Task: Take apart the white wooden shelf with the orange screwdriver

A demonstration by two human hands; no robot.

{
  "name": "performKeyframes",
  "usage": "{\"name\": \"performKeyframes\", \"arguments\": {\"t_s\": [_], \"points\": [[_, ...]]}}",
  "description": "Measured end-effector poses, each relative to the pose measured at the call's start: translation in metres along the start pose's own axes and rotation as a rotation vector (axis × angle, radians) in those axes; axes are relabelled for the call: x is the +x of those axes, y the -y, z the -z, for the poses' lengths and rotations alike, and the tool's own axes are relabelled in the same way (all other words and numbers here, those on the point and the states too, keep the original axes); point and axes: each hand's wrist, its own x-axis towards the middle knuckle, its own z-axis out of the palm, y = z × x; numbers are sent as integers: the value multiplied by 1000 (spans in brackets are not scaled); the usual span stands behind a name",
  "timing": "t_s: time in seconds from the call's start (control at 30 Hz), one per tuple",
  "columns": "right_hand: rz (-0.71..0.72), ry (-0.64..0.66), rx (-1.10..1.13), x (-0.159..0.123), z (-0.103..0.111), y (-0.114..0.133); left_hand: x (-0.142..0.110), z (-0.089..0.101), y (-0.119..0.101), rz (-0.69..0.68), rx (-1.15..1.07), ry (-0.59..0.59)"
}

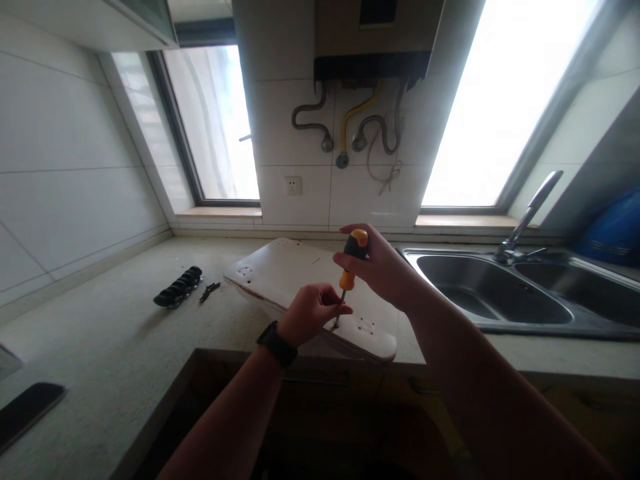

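Note:
A white skateboard deck (285, 273) lies upside down on the beige counter (110, 340), its near end reaching the counter's front edge. My right hand (383, 267) is closed round the orange and black handle of a screwdriver (350, 263), held nearly upright with its tip down on the deck beside a group of small holes. My left hand (313, 313), a black watch on its wrist, pinches the screwdriver's thin shaft close to the tip.
A black row of wheels (179, 287) and a small dark part (210, 291) lie on the counter left of the deck. A steel double sink (505, 293) with a tap (530, 213) is at the right. A dark phone (25, 410) lies at the near left.

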Motion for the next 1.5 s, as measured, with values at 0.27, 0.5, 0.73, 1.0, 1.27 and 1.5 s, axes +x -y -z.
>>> {"name": "performKeyframes", "arguments": {"t_s": [0.27,0.5,0.73,1.0,1.27,1.5], "points": [[-2,-3,225,4,1,-6,2,-3,1,14,-12,-65],[10,76,340,2,2,-3,2,1,5,-19,-73,39],[95,93,131,2,6,4,-4,10,1,-20,-149,209],[43,89,156,7,1,4,-1,8,1,3,-44,86],[57,-29,-154,8,1,1,4,6,5,-15,2,35],[54,-65,28,11,2,-2,7,1,7,-40,42,-15]]}}
